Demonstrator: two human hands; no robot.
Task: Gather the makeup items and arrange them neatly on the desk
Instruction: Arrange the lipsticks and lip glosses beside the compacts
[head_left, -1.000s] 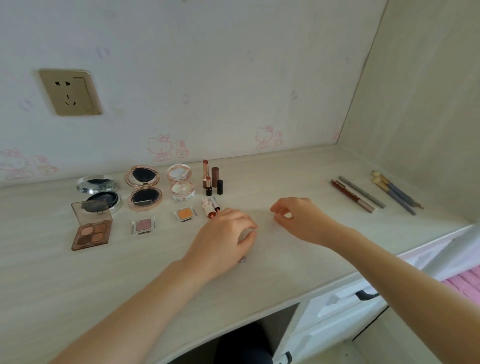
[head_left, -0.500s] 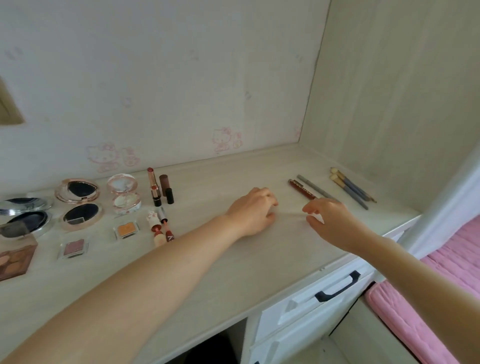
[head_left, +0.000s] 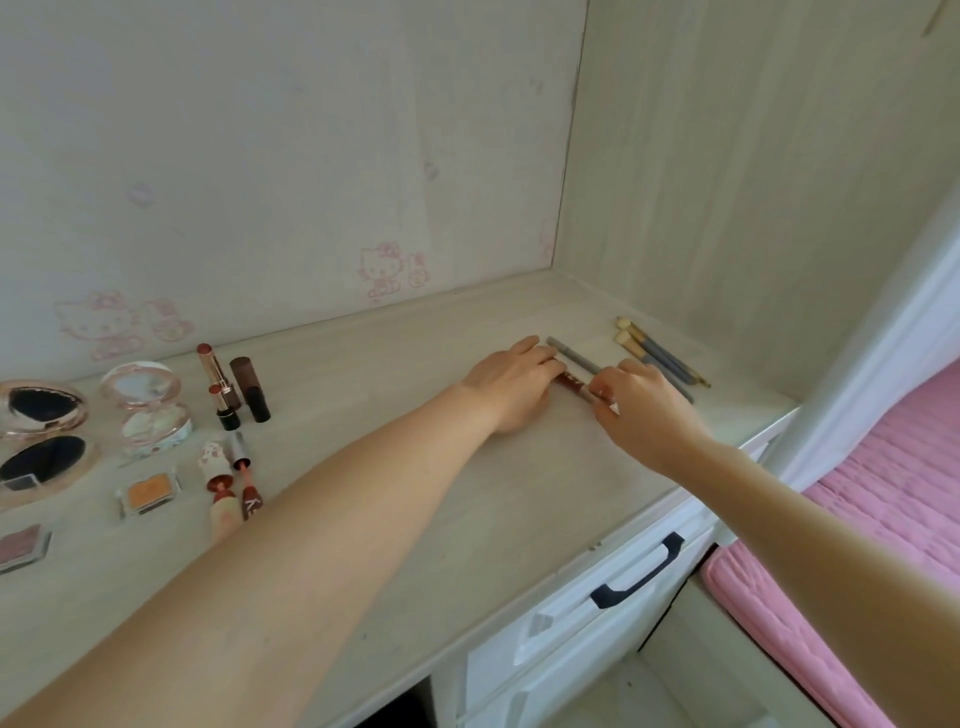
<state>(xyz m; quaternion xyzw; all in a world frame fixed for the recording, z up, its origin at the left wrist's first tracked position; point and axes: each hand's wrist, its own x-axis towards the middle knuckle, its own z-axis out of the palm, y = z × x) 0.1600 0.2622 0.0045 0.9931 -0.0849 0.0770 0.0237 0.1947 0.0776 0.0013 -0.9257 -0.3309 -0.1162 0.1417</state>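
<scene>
Head view. Pale wooden desk (head_left: 415, 519) seen from above, with both arms reaching toward 1 o'clock.

Left hand (head_left: 511, 382) lying palm down, fingers curled over one end of the dark red pencil (head_left: 571, 382). Right hand (head_left: 641, 410) at the other end, fingertips pinched on that same pencil. Grey pencil (head_left: 574, 356) lying just behind the red one, touching the left fingertips or nearly so; hard to tell which. Two brushes (head_left: 657, 356) with pale tips and blue-grey handles side by side at 2 o'clock from the hands, close to the side wall.

Far off at 9 o'clock, the rest of the makeup in a group: two lipsticks (head_left: 223, 384) standing up beside a dark cap (head_left: 249, 387), two more lip tubes (head_left: 231, 480) lying flat, a round pink powder case (head_left: 145, 408) open, a dark round compact (head_left: 41, 441) open, an orange eyeshadow pan (head_left: 148, 491) and a pink one (head_left: 21, 545) at the picture's edge.

Black drawer handle (head_left: 639, 571) under the desk at 5 o'clock. Pink bed cover (head_left: 857, 519) at 4 o'clock.
</scene>
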